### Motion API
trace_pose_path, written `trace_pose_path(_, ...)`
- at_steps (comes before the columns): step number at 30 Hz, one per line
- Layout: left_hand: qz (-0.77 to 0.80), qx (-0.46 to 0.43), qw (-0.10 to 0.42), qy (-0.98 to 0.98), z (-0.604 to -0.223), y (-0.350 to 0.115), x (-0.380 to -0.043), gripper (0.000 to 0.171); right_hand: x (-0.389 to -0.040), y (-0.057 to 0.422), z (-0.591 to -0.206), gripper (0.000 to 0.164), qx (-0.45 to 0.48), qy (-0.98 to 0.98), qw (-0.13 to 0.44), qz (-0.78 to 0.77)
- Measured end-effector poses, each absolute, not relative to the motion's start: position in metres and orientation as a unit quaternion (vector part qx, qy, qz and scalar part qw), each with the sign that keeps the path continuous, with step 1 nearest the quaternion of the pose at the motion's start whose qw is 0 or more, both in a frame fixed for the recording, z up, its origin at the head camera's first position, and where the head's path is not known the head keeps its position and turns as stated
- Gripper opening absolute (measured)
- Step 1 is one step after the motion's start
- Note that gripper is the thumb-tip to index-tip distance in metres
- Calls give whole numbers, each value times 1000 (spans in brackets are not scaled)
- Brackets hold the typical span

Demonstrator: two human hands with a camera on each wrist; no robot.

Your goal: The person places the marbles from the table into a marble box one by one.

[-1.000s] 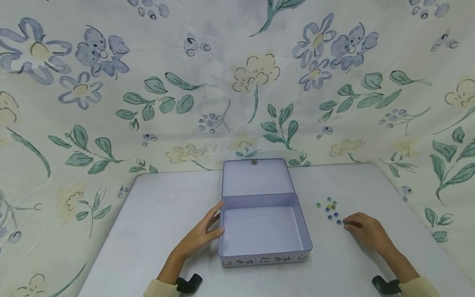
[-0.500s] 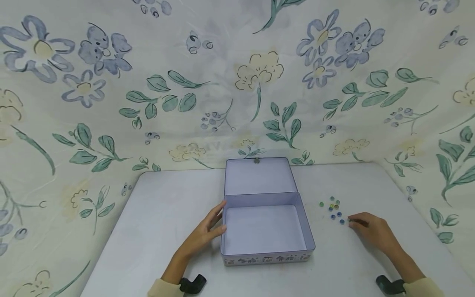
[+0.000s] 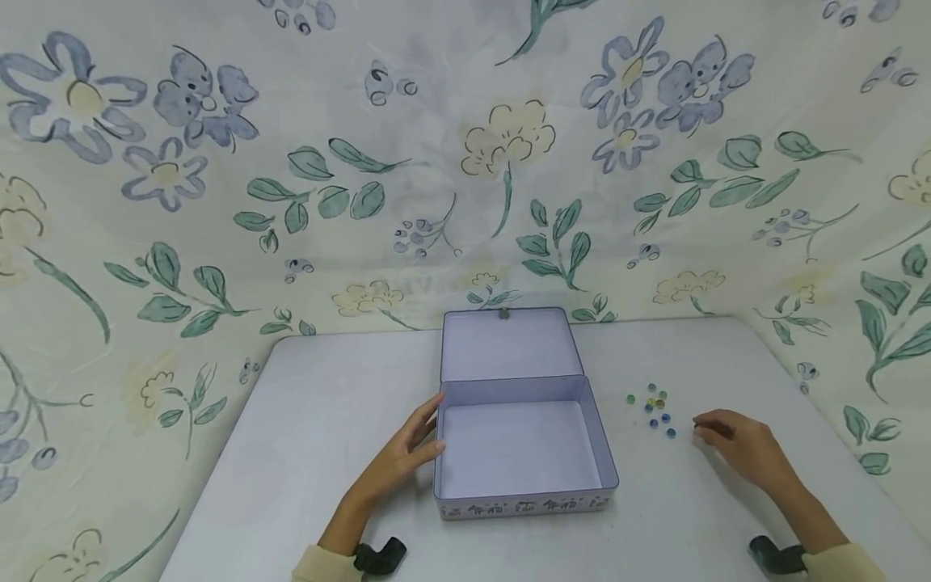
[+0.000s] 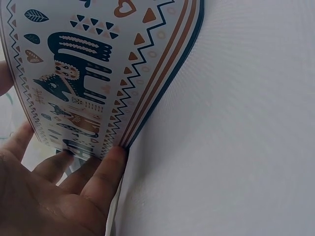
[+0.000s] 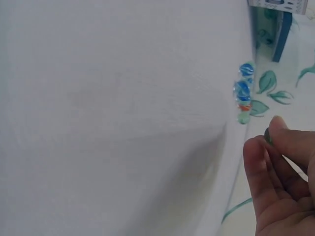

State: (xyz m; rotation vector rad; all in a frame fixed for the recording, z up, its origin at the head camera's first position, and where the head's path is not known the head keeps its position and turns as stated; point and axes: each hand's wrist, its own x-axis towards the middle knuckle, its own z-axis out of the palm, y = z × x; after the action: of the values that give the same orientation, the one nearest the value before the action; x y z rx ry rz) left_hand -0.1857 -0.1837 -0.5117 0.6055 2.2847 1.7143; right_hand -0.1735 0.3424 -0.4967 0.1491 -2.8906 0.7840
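Note:
An open lavender tin box (image 3: pixel 520 505) stands on the table, its hinged lid (image 3: pixel 512 346) tipped back and its inside bare. My left hand (image 3: pixel 396 454) rests along the box's left side, fingers fairly straight with the tips against the wall. The left wrist view shows these fingertips on the animal-patterned side (image 4: pixel 81 73). Right of the box lies a loose cluster of small glass marbles (image 3: pixel 665 419) in blue, green and yellow. Just right of them, my right hand (image 3: pixel 745 446) pinches a small dark green marble (image 5: pixel 268 134) between thumb and index finger, mostly hidden by the fingertips.
The white table (image 3: pixel 327 388) has its back edge against a hanging cloth (image 3: pixel 465 162) printed with flowers. A black wrist mount (image 3: pixel 381 558) sits at the left wrist, another black mount (image 3: pixel 774 556) at the right.
My right hand has drawn away to the right from the cluster, holding the marble. The left hand stays on the box side, and the head view has shifted slightly.

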Motion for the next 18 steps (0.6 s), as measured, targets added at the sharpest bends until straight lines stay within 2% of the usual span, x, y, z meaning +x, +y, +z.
trace_pose_path(9, 581, 205, 110, 780, -512, -183, -186, 69, -180, 338, -483, 16, 78, -954, 104, 269)
trace_pose_path(18, 587, 199, 115, 776, -513, -183, -185, 69, -182, 325, -463, 18, 120, -936, 88, 318)
